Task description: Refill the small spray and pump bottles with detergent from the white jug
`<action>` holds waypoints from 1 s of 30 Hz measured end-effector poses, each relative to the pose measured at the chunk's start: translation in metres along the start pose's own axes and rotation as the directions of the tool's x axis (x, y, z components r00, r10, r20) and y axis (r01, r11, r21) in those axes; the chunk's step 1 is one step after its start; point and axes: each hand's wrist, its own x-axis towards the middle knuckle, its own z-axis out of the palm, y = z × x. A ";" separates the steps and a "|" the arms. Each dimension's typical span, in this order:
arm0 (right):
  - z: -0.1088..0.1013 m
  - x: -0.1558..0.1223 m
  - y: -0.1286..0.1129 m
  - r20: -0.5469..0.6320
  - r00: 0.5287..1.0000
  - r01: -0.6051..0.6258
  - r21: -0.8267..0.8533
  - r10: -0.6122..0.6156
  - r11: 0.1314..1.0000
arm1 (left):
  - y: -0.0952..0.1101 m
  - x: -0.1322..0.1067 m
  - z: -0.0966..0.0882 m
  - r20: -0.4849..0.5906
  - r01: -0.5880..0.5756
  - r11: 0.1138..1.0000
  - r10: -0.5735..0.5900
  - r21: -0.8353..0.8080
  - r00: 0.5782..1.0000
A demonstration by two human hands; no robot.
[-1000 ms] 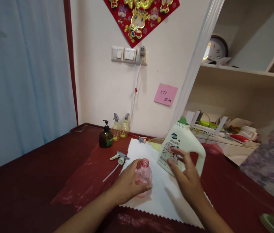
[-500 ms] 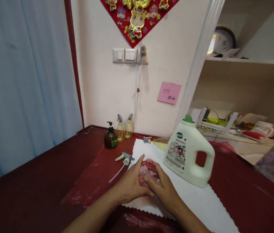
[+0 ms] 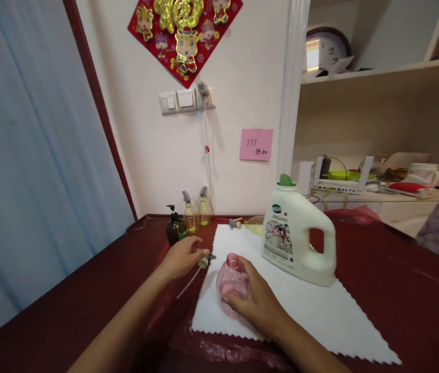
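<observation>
My right hand (image 3: 260, 303) is wrapped round the right side of a clear pink bottle (image 3: 232, 287), its thumb across the front. The bottle stands upright on a white cloth with a zigzag edge (image 3: 305, 316), and its threaded neck is uncapped. My left hand (image 3: 184, 257) is over a grey and pale green spray trigger head (image 3: 203, 262), thumb and fingers apart. Part of that head is hidden under the hand; its thin dip tube (image 3: 188, 282) points toward me on the table. A large pale green detergent jug (image 3: 301, 243) stands to the right of the bottle.
A dark pump bottle (image 3: 174, 228) and two yellow spray bottles (image 3: 190, 217) stand at the back by the wall. Another spray head (image 3: 235, 224) lies at the cloth's far edge. Pink plastic film (image 3: 219, 348) covers part of the dark red table (image 3: 99, 295).
My left hand has let go of the pink bottle and moved left to the spray head. My right hand still holds the bottle. The view has turned slightly to the right.
</observation>
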 end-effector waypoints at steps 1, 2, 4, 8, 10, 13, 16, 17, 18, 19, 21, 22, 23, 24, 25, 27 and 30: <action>0.001 0.000 0.002 -0.003 1.000 -0.002 -0.004 0.002 1.000 | -0.003 0.005 0.008 0.020 0.015 0.998 -0.017 0.059 1.000; 0.001 0.000 0.003 -0.004 1.000 -0.002 -0.006 0.002 1.000 | -0.006 0.010 0.016 0.038 0.033 0.993 -0.038 0.115 0.999; 0.002 -0.001 0.004 -0.005 1.000 -0.008 -0.013 0.008 1.000 | -0.009 0.017 0.030 0.053 0.077 0.974 -0.090 0.212 0.995; -0.001 -0.001 0.000 0.004 1.000 -0.022 -0.046 0.022 0.999 | -0.012 0.027 0.047 0.042 0.159 0.937 -0.181 0.310 0.983; -0.003 -0.001 -0.003 0.016 1.000 -0.016 -0.052 0.017 0.998 | -0.014 0.030 0.051 0.045 0.171 0.938 -0.193 0.301 0.980; -0.004 -0.002 -0.004 0.023 1.000 -0.013 -0.049 0.014 0.999 | -0.019 0.030 0.051 0.045 0.163 0.962 -0.177 0.219 0.983; -0.004 -0.003 -0.004 0.033 0.999 -0.017 -0.041 0.018 0.999 | -0.025 0.026 0.044 0.004 0.149 0.987 -0.150 0.053 0.989; -0.004 -0.003 -0.004 0.035 0.999 -0.017 -0.040 0.019 0.999 | -0.026 0.024 0.041 -0.022 0.141 0.990 -0.141 -0.024 0.990; -0.004 -0.003 -0.004 0.036 0.999 -0.017 -0.041 0.018 0.999 | -0.026 0.023 0.037 -0.054 0.127 0.986 -0.134 -0.112 0.990; -0.004 -0.003 -0.004 0.035 0.999 -0.017 -0.042 0.018 0.999 | -0.025 0.021 0.033 -0.091 0.106 0.973 -0.127 -0.205 0.988; -0.004 -0.002 -0.004 0.033 0.999 -0.014 -0.041 0.015 0.999 | -0.017 0.018 0.022 -0.180 0.041 0.919 -0.121 -0.393 0.976; -0.004 -0.002 -0.004 0.033 0.999 -0.012 -0.040 0.013 0.999 | -0.010 0.017 0.015 -0.228 -0.002 0.879 -0.122 -0.477 0.966; -0.004 -0.002 -0.004 0.033 0.999 -0.010 -0.039 0.011 0.999 | -0.001 0.015 0.009 -0.277 -0.051 0.834 -0.124 -0.550 0.953; -0.004 -0.002 -0.005 0.033 0.999 -0.006 -0.038 0.007 0.999 | 0.009 0.013 0.002 -0.323 -0.103 0.786 -0.127 -0.609 0.938; -0.004 -0.002 -0.005 0.033 0.999 -0.003 -0.036 0.004 0.999 | 0.021 0.011 -0.004 -0.364 -0.156 0.739 -0.128 -0.655 0.923; -0.005 -0.002 -0.006 0.029 1.000 0.001 -0.034 0.000 0.999 | 0.047 0.006 -0.016 -0.434 -0.259 0.653 -0.120 -0.712 0.893; -0.005 -0.002 -0.007 0.025 1.000 -0.002 -0.034 0.002 0.999 | 0.087 -0.004 -0.028 -0.520 -0.426 0.465 -0.090 -0.776 0.849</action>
